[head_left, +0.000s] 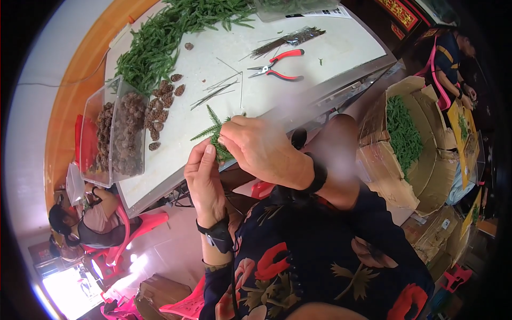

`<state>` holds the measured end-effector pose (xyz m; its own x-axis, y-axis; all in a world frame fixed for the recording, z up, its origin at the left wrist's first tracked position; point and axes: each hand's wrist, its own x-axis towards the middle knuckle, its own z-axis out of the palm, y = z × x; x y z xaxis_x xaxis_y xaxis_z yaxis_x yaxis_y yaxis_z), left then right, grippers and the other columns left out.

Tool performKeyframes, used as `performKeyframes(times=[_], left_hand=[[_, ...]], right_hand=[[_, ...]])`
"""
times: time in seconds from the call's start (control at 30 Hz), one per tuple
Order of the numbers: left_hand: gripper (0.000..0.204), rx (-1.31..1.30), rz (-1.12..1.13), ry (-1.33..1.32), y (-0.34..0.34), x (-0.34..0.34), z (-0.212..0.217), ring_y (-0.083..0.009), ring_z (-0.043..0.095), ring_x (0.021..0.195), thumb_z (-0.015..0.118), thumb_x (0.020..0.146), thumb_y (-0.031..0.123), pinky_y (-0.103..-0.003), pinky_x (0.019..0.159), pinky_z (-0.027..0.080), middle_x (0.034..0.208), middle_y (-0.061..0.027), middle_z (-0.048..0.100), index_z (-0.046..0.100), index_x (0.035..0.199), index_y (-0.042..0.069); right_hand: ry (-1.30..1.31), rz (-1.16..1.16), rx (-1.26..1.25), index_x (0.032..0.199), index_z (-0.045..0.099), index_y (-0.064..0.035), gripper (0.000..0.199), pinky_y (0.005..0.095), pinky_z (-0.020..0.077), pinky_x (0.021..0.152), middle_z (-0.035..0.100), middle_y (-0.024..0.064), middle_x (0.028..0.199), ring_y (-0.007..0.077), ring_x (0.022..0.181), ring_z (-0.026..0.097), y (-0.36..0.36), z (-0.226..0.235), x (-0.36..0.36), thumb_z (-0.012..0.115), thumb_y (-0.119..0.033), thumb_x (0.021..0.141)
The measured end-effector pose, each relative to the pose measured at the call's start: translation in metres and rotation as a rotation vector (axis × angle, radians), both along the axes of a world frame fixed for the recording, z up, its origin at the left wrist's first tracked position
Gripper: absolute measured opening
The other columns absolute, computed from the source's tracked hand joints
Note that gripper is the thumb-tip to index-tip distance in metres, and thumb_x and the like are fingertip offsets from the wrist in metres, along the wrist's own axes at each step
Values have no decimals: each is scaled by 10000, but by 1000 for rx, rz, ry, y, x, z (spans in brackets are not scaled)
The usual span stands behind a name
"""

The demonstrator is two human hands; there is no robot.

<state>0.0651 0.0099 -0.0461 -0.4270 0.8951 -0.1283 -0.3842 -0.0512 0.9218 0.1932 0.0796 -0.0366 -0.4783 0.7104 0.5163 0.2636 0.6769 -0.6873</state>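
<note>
Just over the near edge of the white table (208, 58), my left hand (205, 173) pinches a green artificial sprig (212, 128) between thumb and fingers. Closed on the same sprig from the other side is my right hand (261, 146), its fingertips meeting the left ones. Part of the sprig hides behind the fingers. Beyond my hands, thin dark wires (216, 94) lie scattered. Pliers with red handles (277, 66) rest farther right, jaws apart. A cluster of small brown pine cones (158, 109) lies to the left.
A clear plastic bin (113, 173) of pine cones stands at the left edge. Green sprigs (146, 56) are heaped at the back left, near a wire bundle (290, 42). To the right, a cardboard box (432, 176) holds more greenery. Other people sit at the far left and far right.
</note>
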Motion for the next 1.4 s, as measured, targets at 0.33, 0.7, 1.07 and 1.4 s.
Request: performKeyframes(times=[0.33, 0.7, 1.07, 1.4], left_hand=[[214, 72, -80, -210, -1, -12, -9, -130, 566, 931, 573, 903, 88, -262, 871, 416, 1012, -77, 636, 594, 1083, -27], [199, 106, -101, -158, -5, -11, -18, -139, 565, 948, 567, 884, 38, -269, 883, 415, 1019, -73, 625, 592, 1072, -22], [76, 177, 260, 588, -21, -1, -6, -117, 519, 789, 647, 824, 2, -223, 745, 405, 868, -45, 585, 619, 890, -23], [52, 142, 270, 641, -31, -22, -2, -122, 535, 786, 644, 830, -1, -233, 707, 430, 856, -63, 584, 625, 874, -21]], right_hand=[[315, 91, -435, 943, 570, -20, 200, 336, 459, 555, 583, 131, 777, 292, 653, 594, -10, -11, 11, 657, 14, 766], [233, 9, 38, 913, 590, -22, 201, 341, 482, 594, 601, 128, 846, 294, 689, 604, -10, -18, 2, 675, 27, 738], [316, 69, -32, 946, 601, -28, 202, 309, 484, 587, 628, 112, 882, 237, 680, 609, -30, -5, -13, 680, 9, 764], [185, 186, 266, 984, 609, -35, 182, 294, 469, 771, 625, 89, 902, 207, 806, 592, 14, 16, -26, 648, -102, 819]])
